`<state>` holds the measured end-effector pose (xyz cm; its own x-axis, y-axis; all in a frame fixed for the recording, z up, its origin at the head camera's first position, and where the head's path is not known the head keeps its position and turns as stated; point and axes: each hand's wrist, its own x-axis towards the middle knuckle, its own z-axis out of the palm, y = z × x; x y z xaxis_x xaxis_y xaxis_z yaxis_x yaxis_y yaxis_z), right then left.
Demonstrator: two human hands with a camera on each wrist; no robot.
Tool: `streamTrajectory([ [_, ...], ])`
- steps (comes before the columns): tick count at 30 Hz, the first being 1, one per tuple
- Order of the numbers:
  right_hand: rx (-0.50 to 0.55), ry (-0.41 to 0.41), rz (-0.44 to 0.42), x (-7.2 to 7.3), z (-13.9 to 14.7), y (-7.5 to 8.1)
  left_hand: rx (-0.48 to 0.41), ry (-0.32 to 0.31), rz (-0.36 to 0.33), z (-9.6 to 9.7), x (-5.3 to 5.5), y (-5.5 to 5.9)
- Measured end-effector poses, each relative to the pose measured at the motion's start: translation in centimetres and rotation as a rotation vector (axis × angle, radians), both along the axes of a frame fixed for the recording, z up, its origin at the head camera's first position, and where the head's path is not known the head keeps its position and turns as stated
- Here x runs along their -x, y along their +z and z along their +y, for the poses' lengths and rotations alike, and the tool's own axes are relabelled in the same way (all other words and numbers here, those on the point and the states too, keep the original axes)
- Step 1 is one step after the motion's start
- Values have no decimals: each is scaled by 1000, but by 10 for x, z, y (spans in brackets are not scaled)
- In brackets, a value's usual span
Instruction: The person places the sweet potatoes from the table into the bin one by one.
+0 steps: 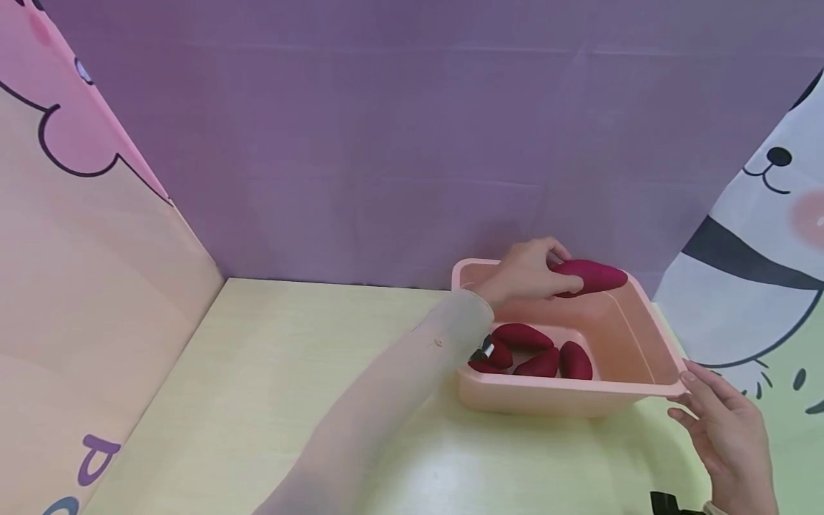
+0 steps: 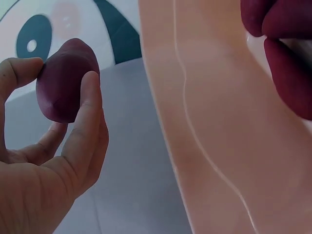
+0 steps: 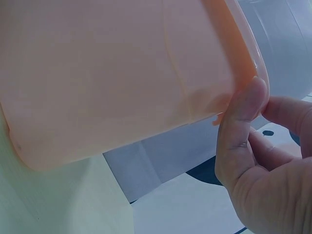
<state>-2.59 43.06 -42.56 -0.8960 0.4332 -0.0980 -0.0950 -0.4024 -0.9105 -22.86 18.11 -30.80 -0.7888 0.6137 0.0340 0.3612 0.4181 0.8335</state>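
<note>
A dark red sweet potato (image 1: 595, 277) is held by my left hand (image 1: 528, 270) above the back rim of a pink plastic bin (image 1: 528, 398). Thumb and fingertips grip it from both sides in the left wrist view, where the sweet potato (image 2: 63, 90) shows its blunt end. Several more sweet potatoes (image 1: 522, 336) lie on the bin's floor toward its left, partly hidden by my left forearm. My right hand (image 1: 730, 422) pinches the bin's front right corner; the right wrist view shows the thumb on the rim (image 3: 261, 78).
The bin stands on a pale yellow table (image 1: 277, 386), at its back right. Behind rises a purple cloth wall (image 1: 360, 143). Printed panels flank the table: a cartoon panel (image 1: 759, 250) on the right, close to the bin, and a pink and beige panel (image 1: 84, 250) on the left.
</note>
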Motion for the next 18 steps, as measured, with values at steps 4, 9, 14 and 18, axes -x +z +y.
streamTrajectory([
  [4, -19, -2, 4, 0, -3, 0, 64, -33, 27, 16, -5, -7],
  [9, -67, -3, 9, 0, -7, 0, 197, -83, 73, 24, -10, -19],
  [14, -73, 7, 39, 0, -8, 0, 277, -129, 85, 23, -15, -27],
  [18, -48, 20, 65, 1, -8, -1, 356, -146, 76, 21, -18, -30],
])
